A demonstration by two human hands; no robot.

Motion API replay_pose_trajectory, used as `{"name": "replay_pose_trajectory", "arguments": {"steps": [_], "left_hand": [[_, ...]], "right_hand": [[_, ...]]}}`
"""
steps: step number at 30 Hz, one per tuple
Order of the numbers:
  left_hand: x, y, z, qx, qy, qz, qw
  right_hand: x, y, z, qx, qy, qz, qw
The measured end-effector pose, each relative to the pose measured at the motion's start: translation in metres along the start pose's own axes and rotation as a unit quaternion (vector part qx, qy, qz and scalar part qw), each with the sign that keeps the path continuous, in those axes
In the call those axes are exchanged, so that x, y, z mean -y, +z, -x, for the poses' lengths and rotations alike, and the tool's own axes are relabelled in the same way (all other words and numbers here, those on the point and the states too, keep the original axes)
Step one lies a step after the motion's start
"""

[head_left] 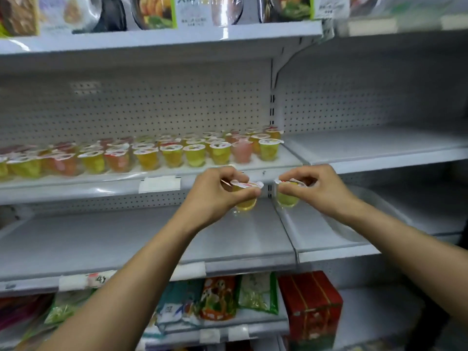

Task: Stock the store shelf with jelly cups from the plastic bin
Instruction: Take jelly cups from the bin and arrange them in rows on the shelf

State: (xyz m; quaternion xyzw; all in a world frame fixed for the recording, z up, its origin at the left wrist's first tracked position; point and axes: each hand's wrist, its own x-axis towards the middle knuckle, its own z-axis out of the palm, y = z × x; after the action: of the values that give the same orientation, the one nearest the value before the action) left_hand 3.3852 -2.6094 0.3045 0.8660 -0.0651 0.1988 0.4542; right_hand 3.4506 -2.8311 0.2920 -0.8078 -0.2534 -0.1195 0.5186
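Stocked shelf (pixel 76 184): white metal with a pegboard back; reference for every entry below.

Rows of jelly cups (pixel 172 154): upright on the stocked shelf, several deep, in yellow, orange, pink and green, each under a sealed lid; spread from its left end to its right end.

Left hand (pixel 215 192): just in front of and slightly below the stocked shelf's front edge, near its right end. Fingers and thumb curled, pinching the amber jelly cup (pixel 246 201) at the rim, lid up.

Right hand (pixel 320 188): level with the left, just past the stocked shelf's right end. Fingers curled, pinching the lime jelly cup (pixel 287 198) at the rim, lid up.

Held cups: side by side, close, not touching.

Plastic bin (pixel 354 231): translucent, one level below the stocked shelf and to its right, partly hidden by the right forearm; contents not discernible.

Price label (pixel 159 184): blank white, on the stocked shelf's front edge.

Bagged goods (pixel 217 297) and red box (pixel 311 307): two levels below the stocked shelf.

Packaged foods (pixel 154 11): one level above it.
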Motion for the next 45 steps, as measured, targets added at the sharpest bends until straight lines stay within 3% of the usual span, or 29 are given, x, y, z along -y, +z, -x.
{"name": "replay_pose_trajectory", "arguments": {"steps": [9,20,33,35,38,42,45], "left_hand": [[-0.03,-0.004,-0.097,-0.015,0.052,0.01,0.998],[-0.028,0.022,-0.205,0.004,0.056,0.002,0.998],[-0.016,0.027,-0.237,-0.001,0.037,-0.002,0.999],[-0.02,0.029,-0.236,-0.003,0.033,-0.004,0.999],[-0.032,0.033,-0.233,-0.019,0.033,0.007,0.999],[-0.047,0.041,-0.226,-0.02,0.032,0.032,0.999],[-0.048,0.047,-0.216,-0.007,0.061,0.041,0.997]], "right_hand": [[-0.011,-0.051,-0.083,-0.047,-0.001,0.017,0.999],[-0.065,-0.043,-0.207,-0.006,0.016,0.084,0.996],[-0.076,-0.039,-0.228,0.07,0.033,0.163,0.984],[-0.067,-0.045,-0.224,0.032,0.006,0.176,0.984],[-0.045,-0.051,-0.213,-0.032,-0.071,0.099,0.992],[-0.013,-0.042,-0.193,0.011,-0.12,0.016,0.993],[-0.01,-0.035,-0.183,-0.013,-0.135,-0.003,0.991]]}}
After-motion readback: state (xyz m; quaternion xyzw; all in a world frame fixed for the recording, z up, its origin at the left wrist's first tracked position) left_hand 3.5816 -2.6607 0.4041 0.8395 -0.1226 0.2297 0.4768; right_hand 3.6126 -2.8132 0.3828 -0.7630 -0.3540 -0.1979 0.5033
